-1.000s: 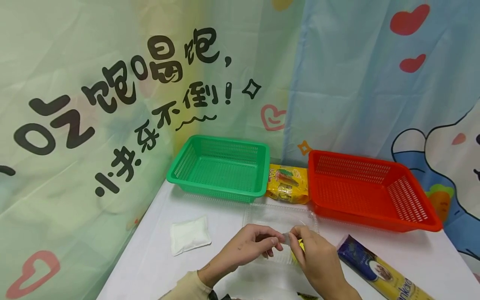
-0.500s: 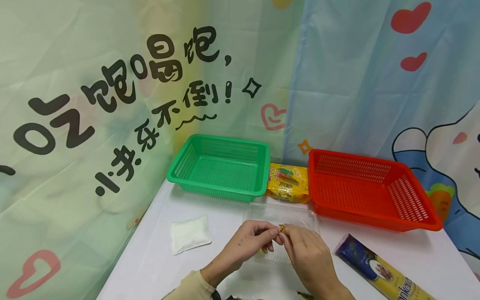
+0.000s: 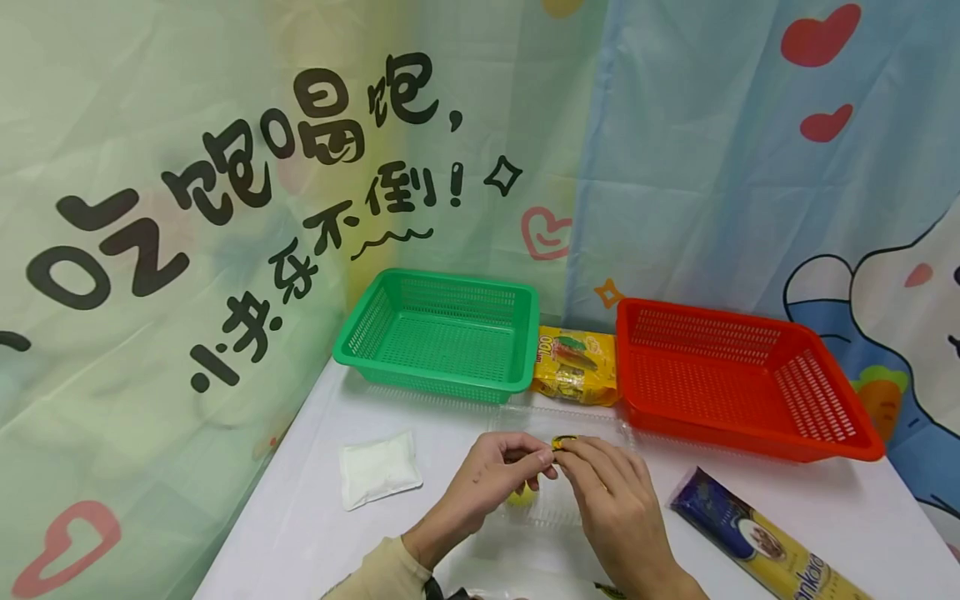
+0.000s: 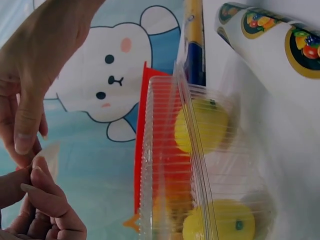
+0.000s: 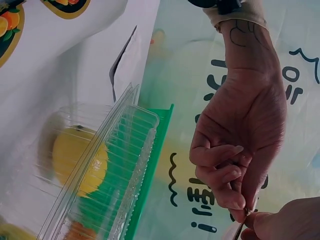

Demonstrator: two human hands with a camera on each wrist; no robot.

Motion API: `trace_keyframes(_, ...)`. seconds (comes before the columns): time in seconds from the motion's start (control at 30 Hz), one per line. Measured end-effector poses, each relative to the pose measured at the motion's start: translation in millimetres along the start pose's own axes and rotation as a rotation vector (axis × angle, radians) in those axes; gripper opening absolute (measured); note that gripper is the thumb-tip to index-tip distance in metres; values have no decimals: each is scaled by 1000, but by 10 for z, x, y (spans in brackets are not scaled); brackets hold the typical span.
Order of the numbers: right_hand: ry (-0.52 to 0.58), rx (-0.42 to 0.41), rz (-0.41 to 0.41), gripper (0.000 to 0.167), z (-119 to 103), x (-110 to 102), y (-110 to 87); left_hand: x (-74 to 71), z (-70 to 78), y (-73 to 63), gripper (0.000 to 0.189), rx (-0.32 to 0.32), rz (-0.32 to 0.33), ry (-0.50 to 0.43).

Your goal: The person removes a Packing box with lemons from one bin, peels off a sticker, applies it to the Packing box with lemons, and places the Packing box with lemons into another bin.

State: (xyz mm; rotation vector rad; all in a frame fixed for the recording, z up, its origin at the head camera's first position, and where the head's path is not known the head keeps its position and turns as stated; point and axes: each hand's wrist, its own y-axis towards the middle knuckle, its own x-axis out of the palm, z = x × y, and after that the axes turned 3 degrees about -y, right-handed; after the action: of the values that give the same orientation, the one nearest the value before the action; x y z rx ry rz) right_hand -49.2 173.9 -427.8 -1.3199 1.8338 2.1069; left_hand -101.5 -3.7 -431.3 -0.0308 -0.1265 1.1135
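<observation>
My left hand and right hand meet above a clear plastic clamshell box. Between their fingertips is a small label, its yellow and black printed side facing up in the head view. Both hands pinch it, thumb against finger. From the left wrist camera, the label appears as a thin pale piece between the hands. Inside the box sit yellow round fruits, one of them clearly visible in the right wrist view. The hands hide much of the box in the head view.
Behind stand a green basket and a red basket, with a yellow snack packet between. A white pouch lies left, a blue-yellow pasta packet right. A curled white sheet bears oval fruit labels.
The label has turned from its grey side to its printed side. Both hands have shifted slightly left and away from me; a yellow fruit now shows below the left fingers.
</observation>
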Motion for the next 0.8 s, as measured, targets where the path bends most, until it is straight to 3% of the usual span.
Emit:
trace_keyframes(0.33,68,47,13,46,63,17,4,-31,22,5,21,24,33,16)
trace_keyframes(0.47,112,169,-34,29,159,-12,12,-55,34,20,20,47,69,37)
trace_keyframes(0.6,156,315,-94,35,222,-29,27,-64,38,31,19,66,85,56)
trace_keyframes(0.8,252,510,-138,12,230,1,40,-46,12,54,16,102,80,96)
